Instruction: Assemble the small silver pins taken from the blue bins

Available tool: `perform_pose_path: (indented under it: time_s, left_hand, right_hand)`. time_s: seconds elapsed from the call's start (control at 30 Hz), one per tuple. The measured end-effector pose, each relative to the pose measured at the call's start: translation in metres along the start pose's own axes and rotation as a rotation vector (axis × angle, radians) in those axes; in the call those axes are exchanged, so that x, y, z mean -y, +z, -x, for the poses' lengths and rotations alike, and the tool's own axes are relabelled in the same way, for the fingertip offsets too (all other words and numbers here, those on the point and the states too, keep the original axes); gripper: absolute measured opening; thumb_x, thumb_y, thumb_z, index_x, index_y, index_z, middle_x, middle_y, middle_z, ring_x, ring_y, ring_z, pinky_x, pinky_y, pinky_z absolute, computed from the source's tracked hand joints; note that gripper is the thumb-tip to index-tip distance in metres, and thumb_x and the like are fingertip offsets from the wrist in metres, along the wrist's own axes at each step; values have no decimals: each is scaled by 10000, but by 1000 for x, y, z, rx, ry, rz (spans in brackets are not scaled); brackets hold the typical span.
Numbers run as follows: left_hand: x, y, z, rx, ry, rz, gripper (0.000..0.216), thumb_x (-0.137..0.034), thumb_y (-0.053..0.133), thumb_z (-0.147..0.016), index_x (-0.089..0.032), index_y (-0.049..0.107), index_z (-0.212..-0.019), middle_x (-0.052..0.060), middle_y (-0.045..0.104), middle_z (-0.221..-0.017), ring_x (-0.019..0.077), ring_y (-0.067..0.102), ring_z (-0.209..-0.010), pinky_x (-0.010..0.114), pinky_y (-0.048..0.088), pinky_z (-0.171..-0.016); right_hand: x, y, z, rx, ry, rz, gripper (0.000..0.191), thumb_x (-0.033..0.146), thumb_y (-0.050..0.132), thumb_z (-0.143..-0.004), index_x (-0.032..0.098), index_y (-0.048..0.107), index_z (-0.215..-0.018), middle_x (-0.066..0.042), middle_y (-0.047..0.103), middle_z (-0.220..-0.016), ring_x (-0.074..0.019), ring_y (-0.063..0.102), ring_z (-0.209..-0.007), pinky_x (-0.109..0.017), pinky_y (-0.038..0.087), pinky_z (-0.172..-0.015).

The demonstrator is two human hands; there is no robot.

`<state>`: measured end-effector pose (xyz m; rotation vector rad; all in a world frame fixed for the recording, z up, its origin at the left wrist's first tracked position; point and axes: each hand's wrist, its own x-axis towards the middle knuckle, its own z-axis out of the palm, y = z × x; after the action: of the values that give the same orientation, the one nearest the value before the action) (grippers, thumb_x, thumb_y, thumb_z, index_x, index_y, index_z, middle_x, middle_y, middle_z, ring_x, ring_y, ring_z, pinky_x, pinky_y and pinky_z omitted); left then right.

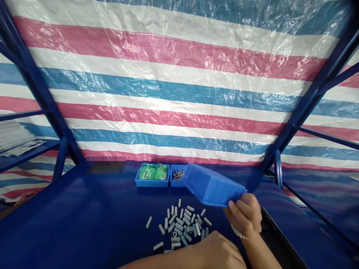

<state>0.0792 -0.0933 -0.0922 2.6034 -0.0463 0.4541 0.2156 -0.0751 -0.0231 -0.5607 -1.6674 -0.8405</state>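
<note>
Firmly, right hand (244, 216) clasps tilted blue plastic bin (211, 185).

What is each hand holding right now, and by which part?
The right hand grips a tilted blue plastic bin by its near rim; the left hand shows nothing held.

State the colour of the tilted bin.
The tilted plastic bin is bright blue, best seen in the head view.
</note>
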Motion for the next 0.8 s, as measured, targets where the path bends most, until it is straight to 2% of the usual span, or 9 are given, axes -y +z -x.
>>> perform_pose_path:
  time_s: [0.1, 0.2, 0.27, 0.37, 0.47, 0.57, 0.67, 0.8]
  left_hand:
    - [-4, -2, -2, -16, 24, -78, 151, -173, 559, -846, -202, 707, -840, -16, 792, -938, 140, 718, -912, 178, 533, -765]
    - [-5, -4, -2, -5, 3, -94, 150, -172, 567, -815, -224, 704, -844, -40, 792, -949, 128, 714, -917, 167, 531, -780]
    - [-3, -3, -1, 2, 0, -88, 139, -180, 571, -823, -227, 700, -847, -41, 791, -962, 125, 711, -936, 160, 528, -789]
    - [2, 0, 0, 10, 25, -88, 136, -180, 573, -837, -216, 702, -859, -31, 793, -981, 122, 709, -951, 150, 519, -806]
    - [5, 2, 1, -17, 60, -86, 153, -157, 575, -837, -189, 713, -896, -14, 793, -1003, 124, 707, -961, 152, 505, -835]
    - [7, 4, 2, -53, 94, -88, 159, -160, 564, -871, -163, 715, -920, 0, 794, -993, 121, 710, -944, 149, 504, -820]
    - [11, 8, 3, -29, 72, -92, 159, -177, 543, -912, -185, 701, -915, -7, 794, -992, 119, 713, -947, 143, 517, -793]
    - [19, 13, 6, 9, 47, -30, 148, -221, 543, -937, -215, 691, -935, -20, 778, -1052, 123, 703, -1017, 142, 514, -852]
  right_hand:
    - [-15, 0, 4, -100, 116, 83, 294, 4, 687, -775, 232, 580, -927, 16, 523, -767, -142, 505, -615, -309, 420, -584]
    - [-31, 7, 0, -29, 229, 124, 275, 7, 619, -822, 241, 555, -953, -11, 522, -778, -188, 530, -677, -340, 441, -637]
    - [-48, 11, -5, 116, 317, 143, 177, 63, 580, -874, 228, 569, -938, -45, 557, -805, -229, 555, -750, -366, 458, -685]
    - [-87, 18, -7, 446, 441, 124, 82, 160, 545, -928, 199, 609, -894, -76, 621, -825, -258, 594, -802, -381, 484, -721]
    - [-131, 28, 1, 777, 517, 59, 102, 179, 583, -929, 166, 649, -852, -70, 675, -809, -240, 648, -792, -358, 514, -726]
    - [-159, 42, 14, 1055, 565, -19, 116, 232, 623, -945, 147, 673, -884, -32, 700, -859, -188, 675, -798, -350, 546, -769]
    - [-168, 59, 26, 1217, 597, -75, 187, 306, 618, -967, 143, 655, -1050, -41, 690, -1021, -178, 680, -863, -378, 569, -796]
    - [-164, 78, 31, 1261, 615, -129, 226, 310, 612, -972, 152, 634, -1132, -60, 671, -1106, -195, 677, -912, -387, 577, -804]
